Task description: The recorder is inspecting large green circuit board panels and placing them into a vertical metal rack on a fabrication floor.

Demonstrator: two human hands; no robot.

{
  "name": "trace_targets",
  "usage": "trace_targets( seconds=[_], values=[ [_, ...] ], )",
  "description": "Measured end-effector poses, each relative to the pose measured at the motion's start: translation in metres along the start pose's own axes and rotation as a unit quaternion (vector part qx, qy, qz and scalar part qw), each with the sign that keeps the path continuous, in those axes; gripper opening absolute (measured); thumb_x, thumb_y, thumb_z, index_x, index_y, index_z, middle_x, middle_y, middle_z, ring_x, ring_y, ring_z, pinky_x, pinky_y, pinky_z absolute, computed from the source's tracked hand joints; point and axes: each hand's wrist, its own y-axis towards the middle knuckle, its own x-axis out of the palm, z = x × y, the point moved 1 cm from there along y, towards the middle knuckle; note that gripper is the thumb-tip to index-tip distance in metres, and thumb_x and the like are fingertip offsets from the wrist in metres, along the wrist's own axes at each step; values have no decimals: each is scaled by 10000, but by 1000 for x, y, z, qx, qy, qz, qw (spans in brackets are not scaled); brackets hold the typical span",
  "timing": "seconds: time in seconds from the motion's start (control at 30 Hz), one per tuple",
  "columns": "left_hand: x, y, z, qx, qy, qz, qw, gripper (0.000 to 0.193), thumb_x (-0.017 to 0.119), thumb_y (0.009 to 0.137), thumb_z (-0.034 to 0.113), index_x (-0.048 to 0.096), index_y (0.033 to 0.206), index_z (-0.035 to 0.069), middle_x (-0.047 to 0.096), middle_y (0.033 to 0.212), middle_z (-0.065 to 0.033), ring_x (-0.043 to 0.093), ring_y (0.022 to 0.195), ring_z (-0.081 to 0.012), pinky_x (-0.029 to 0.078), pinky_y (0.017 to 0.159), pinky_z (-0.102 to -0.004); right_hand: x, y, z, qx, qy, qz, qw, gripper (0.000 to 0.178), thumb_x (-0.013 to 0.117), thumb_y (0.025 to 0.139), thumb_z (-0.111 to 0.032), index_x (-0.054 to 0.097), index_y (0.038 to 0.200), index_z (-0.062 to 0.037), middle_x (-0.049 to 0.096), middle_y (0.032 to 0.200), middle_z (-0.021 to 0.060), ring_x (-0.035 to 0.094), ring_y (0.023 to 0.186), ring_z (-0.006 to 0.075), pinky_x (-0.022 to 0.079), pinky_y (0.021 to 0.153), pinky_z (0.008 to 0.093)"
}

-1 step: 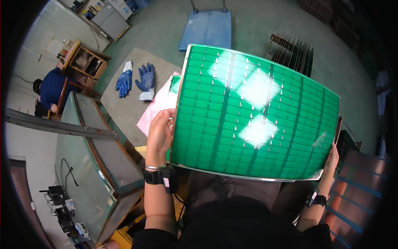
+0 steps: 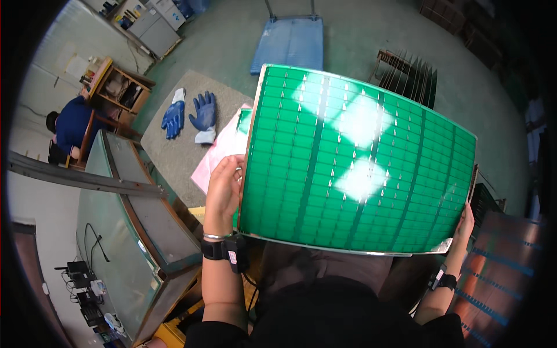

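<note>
A large green circuit board panel (image 2: 290, 174) with a repeating grid pattern is held up in front of me, tilted, with bright light reflections across its middle. My left hand (image 2: 223, 184) grips its left edge, the thumb and fingers closed around the rim. At the lower right edge, my right hand (image 2: 464, 222) holds the same panel, most of its fingers hidden behind it. Beyond my left hand, a pink sheet (image 2: 216, 158) lies on a grey board, with a corner of another green panel (image 2: 244, 120) on top, partly covered by the held one.
Two blue-coated gloves (image 2: 203, 113) lie on the grey board (image 2: 168, 153). A blue platform cart (image 2: 288, 43) stands ahead, a rack of upright panels (image 2: 415, 75) at the far right. Copper-coloured panels (image 2: 493, 278) are at lower right. A glass-topped bench (image 2: 110, 232) and a seated person (image 2: 72, 129) are left.
</note>
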Motion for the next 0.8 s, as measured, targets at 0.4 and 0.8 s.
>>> trace_targets(
  seconds=[0.4,0.8],
  values=[
    [13,-1,7,119,55,-1,991,168,531,926,136,547,1023,-1,612,967,-52,574,853,-100,466,755,-235,36,-25,-41,-67,50,-6,996,283,473,947,-160,547,1148,25,620,1033,55,567,962,115,441,878,250],
    [28,1,28,390,24,-132,911,127,576,878,75,542,998,53,533,1151,-95,481,1135,-208,367,1003,-397,50,10,-108,-194,227,51,953,340,407,972,-212,415,1284,-76,395,1380,112,388,1256,242,303,1057,399]
  ],
)
